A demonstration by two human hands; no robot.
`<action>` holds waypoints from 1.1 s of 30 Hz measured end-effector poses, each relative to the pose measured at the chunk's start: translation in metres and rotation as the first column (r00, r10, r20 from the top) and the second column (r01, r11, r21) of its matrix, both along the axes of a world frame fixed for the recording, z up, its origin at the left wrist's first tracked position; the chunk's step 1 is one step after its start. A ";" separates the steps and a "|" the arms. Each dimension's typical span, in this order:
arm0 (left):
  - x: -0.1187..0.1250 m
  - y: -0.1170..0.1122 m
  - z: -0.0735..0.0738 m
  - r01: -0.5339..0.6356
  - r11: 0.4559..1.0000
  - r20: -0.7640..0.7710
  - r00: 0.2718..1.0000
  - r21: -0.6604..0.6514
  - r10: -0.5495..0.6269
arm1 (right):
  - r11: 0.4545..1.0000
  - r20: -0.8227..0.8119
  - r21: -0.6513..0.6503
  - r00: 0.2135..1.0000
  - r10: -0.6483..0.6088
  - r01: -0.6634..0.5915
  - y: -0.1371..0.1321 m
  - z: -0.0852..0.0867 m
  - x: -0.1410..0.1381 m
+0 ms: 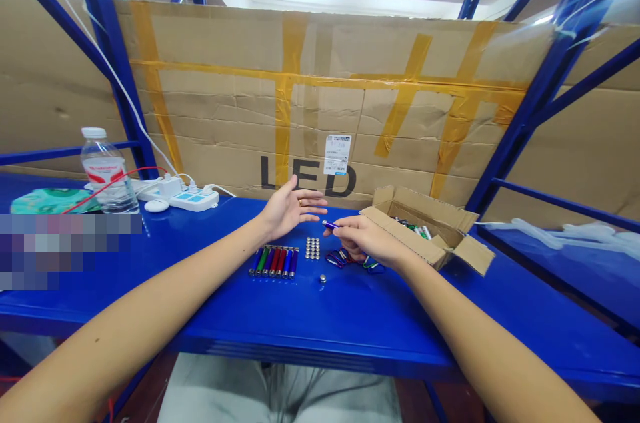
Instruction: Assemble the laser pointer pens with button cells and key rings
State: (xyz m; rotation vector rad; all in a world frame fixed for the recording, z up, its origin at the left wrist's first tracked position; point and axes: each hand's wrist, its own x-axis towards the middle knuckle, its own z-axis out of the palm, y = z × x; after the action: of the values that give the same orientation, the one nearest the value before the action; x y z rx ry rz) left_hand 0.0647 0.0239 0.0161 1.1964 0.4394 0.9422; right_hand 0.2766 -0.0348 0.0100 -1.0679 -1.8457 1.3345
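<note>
- The right hand pinches a thin purple tube, maybe metal, over the smooth blue table.
- The left hand spreads its fingers nearby.
- Tall brown taped cardboard stands behind.

- Our bare left forearm reaches in from the near left, slanting toward the far middle.
- We hold our left hand spread, palm turned to the right, thumb raised and fingers pointing right.
- Our bare right forearm comes from the near right, slanting to the far left.
- Our right hand curls leftward in a fingertip pinch, near our left.
</note>
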 end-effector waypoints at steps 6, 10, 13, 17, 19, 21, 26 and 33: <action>-0.001 0.000 0.002 -0.001 1.000 -0.002 1.000 0.002 0.001 | 1.000 0.019 0.009 1.000 0.009 -0.010 0.000 0.000 0.000; -0.002 0.000 0.002 0.005 1.000 -0.001 1.000 0.016 -0.005 | 1.000 0.030 0.008 0.999 0.017 -0.018 0.001 -0.001 0.001; -0.002 0.000 0.003 -0.009 1.000 -0.005 1.000 0.010 0.009 | 1.000 0.015 0.003 1.000 0.022 -0.022 0.001 -0.002 0.001; -0.003 0.000 0.003 -0.009 1.000 -0.002 1.000 0.011 0.009 | 1.000 0.018 0.012 1.000 0.014 -0.014 0.001 -0.002 0.001; -0.003 0.001 0.003 -0.001 1.000 0.000 1.000 0.017 0.001 | 1.000 0.025 0.018 1.000 0.005 -0.005 0.002 -0.002 0.002; -0.004 0.002 0.002 0.002 1.000 0.002 1.000 0.019 -0.002 | 1.000 0.025 0.022 1.000 0.002 -0.003 0.003 -0.003 0.002; -0.004 0.001 0.003 0.004 1.000 0.003 1.000 0.011 -0.004 | 1.000 0.022 0.024 1.000 0.005 -0.005 0.003 -0.004 0.001; -0.004 0.003 0.002 0.025 0.999 0.005 1.000 0.032 -0.025 | 0.999 0.013 0.006 0.999 -0.032 0.031 0.000 -0.001 -0.001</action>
State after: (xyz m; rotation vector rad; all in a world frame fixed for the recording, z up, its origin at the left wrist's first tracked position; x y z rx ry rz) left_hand 0.0607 0.0267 0.0186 1.2254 0.4062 0.9336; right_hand 0.2759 -0.0347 0.0089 -1.1007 -1.8339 1.3059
